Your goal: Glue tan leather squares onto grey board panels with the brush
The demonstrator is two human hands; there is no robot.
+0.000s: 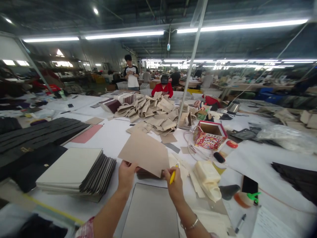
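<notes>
A flat tan board (146,152) is held up, tilted, between my two hands. My left hand (127,175) grips its lower left edge. At the lower right corner, my right hand (173,180) pinches the board and also has a yellow pen-like tool (173,174) between its fingers. Beneath the board, a small brown stack (148,174) is partly hidden. A grey panel with a dark edge (151,211) lies on the table between my forearms. To the left stands a thick stack of pale boards with dark edges (71,165).
A pile of tan pieces (158,110) lies beyond the board, with an upright pole (192,66) beside it. On the right are a red patterned box (210,135), cream cloth (206,178), a phone (250,185) and a pen (240,223). Two people are across the table.
</notes>
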